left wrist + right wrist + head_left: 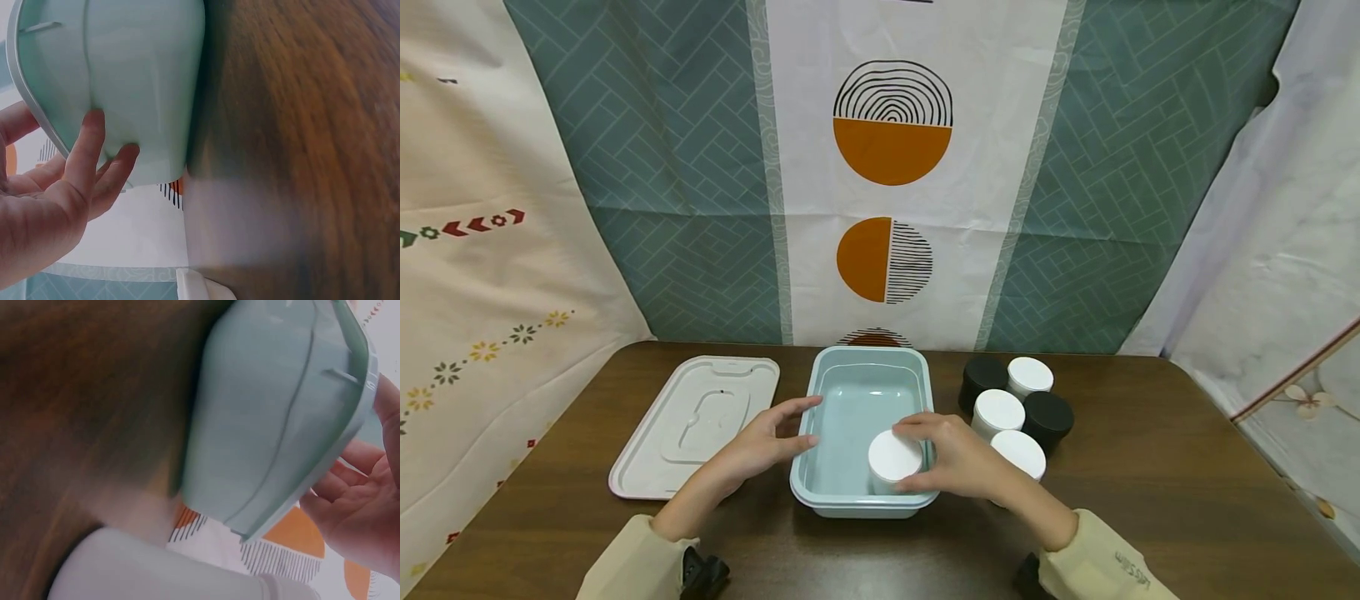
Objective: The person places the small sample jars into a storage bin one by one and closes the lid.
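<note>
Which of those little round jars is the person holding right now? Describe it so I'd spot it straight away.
Find the pale blue tub in the middle of the brown table, with its lid lying flat to the left. The white-topped jar sits inside the tub at its near right corner, gripped by the right hand. The other white-topped and black-topped jars cluster outside, right of the tub.
</note>
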`<state>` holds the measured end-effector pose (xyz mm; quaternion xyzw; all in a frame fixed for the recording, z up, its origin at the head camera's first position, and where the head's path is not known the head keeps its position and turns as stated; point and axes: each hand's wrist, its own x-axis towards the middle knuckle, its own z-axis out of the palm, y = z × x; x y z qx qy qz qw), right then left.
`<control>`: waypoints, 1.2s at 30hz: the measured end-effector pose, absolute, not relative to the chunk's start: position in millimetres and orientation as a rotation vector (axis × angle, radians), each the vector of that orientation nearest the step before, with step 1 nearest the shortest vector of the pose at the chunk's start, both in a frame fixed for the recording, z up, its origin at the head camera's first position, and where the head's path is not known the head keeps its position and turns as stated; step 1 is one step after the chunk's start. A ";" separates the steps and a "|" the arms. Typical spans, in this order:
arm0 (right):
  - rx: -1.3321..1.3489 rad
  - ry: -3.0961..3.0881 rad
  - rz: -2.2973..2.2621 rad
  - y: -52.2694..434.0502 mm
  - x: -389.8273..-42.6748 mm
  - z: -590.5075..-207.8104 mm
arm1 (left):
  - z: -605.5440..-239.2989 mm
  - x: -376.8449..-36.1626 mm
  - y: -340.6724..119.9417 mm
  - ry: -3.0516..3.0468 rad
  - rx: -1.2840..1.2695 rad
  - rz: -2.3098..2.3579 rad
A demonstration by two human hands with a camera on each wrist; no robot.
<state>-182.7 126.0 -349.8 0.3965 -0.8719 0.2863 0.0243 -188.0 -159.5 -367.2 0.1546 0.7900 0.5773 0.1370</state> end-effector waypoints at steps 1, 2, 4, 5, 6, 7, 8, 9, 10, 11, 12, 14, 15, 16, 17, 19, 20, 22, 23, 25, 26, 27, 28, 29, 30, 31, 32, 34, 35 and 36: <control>1.222 -2.700 0.899 127.8 -182.1 -348.9 | -367.3 -188.1 -159.1 2.287 0.443 1.671; 1.215 -2.700 0.910 129.7 -181.6 -347.9 | -367.2 -188.0 -158.7 2.285 0.437 1.671; 1.202 -2.699 0.924 133.9 -180.1 -345.5 | -367.0 -188.1 -158.3 2.284 0.433 1.675; 1.201 -2.691 0.923 136.3 -179.4 -344.3 | -367.0 -188.2 -158.2 2.280 0.432 1.678; 1.196 -2.684 0.928 138.9 -178.6 -343.1 | -366.9 -188.3 -158.1 2.280 0.437 1.677; 1.186 -2.680 0.932 141.6 -177.6 -341.7 | -366.8 -188.5 -158.2 2.282 0.435 1.676; 1.185 -2.671 0.937 144.9 -177.0 -340.7 | -366.9 -188.7 -158.2 2.285 0.432 1.673; 1.179 -2.662 0.941 148.3 -176.4 -339.8 | -367.1 -188.7 -158.1 2.291 0.424 1.671; 1.165 -2.659 0.951 152.1 -175.6 -338.8 | -367.1 -188.8 -158.0 2.294 0.421 1.667; 1.148 -2.658 0.953 156.4 -174.8 -337.9 | -367.4 -189.0 -158.0 2.297 0.419 1.664; 1.126 -2.660 0.956 161.0 -173.8 -337.0 | -367.4 -189.0 -158.0 2.299 0.419 1.662; 1.085 -2.652 0.949 170.8 -172.0 -335.6 | -367.6 -189.0 -157.8 2.294 0.420 1.664; 1.057 -2.648 0.942 175.9 -170.8 -335.0 | -367.7 -189.1 -157.8 2.294 0.422 1.665; 1.031 -2.643 0.935 181.2 -169.6 -334.7 | -367.6 -189.3 -157.9 2.292 0.431 1.665; 1.011 -2.630 0.919 186.6 -168.7 -334.9 | -367.5 -189.4 -157.9 2.292 0.434 1.665; 0.965 -2.600 0.893 197.6 -167.1 -336.3 | -367.7 -189.6 -157.9 2.296 0.433 1.662; 0.946 -2.586 0.881 203.1 -166.5 -337.4 | -367.9 -189.8 -158.1 2.300 0.431 1.659; 0.910 -2.559 0.854 213.8 -165.3 -339.7 | -368.0 -189.7 -158.2 2.303 0.433 1.655; 0.892 -2.548 0.842 218.9 -164.5 -340.9 | -368.1 -189.9 -158.2 2.302 0.432 1.655; 0.872 -2.524 0.817 227.8 -162.7 -343.6 | -368.1 -190.0 -158.4 2.305 0.433 1.652; 0.867 -2.515 0.806 231.6 -161.5 -345.1 | -367.8 -189.8 -158.4 2.304 0.437 1.651; 0.859 -2.509 0.795 235.1 -160.2 -346.7 | -367.5 -189.7 -158.4 2.303 0.440 1.651; 0.852 -2.506 0.785 238.0 -159.0 -348.2 | -367.2 -189.5 -158.3 2.306 0.442 1.650; 0.843 -2.505 0.780 240.4 -157.8 -349.9 | -366.8 -189.3 -158.3 2.307 0.445 1.650; 0.835 -2.507 0.778 242.3 -156.8 -351.5 | -366.5 -189.1 -158.3 2.309 0.443 1.648; 0.826 -2.514 0.778 243.9 -156.0 -353.2 | -366.3 -189.0 -158.2 2.311 0.442 1.647; 0.815 -2.522 0.780 245.1 -155.2 -354.7 | -366.0 -188.8 -158.1 2.311 0.442 1.647; 0.788 -2.545 0.776 246.6 -154.3 -357.5 | -366.0 -188.6 -157.8 2.311 0.436 1.649; 0.775 -2.557 0.775 247.0 -154.0 -358.7 | -366.0 -188.7 -157.8 2.311 0.432 1.650; 0.765 -2.565 0.772 247.4 -153.9 -359.7 | -366.3 -188.8 -157.8 2.312 0.430 1.648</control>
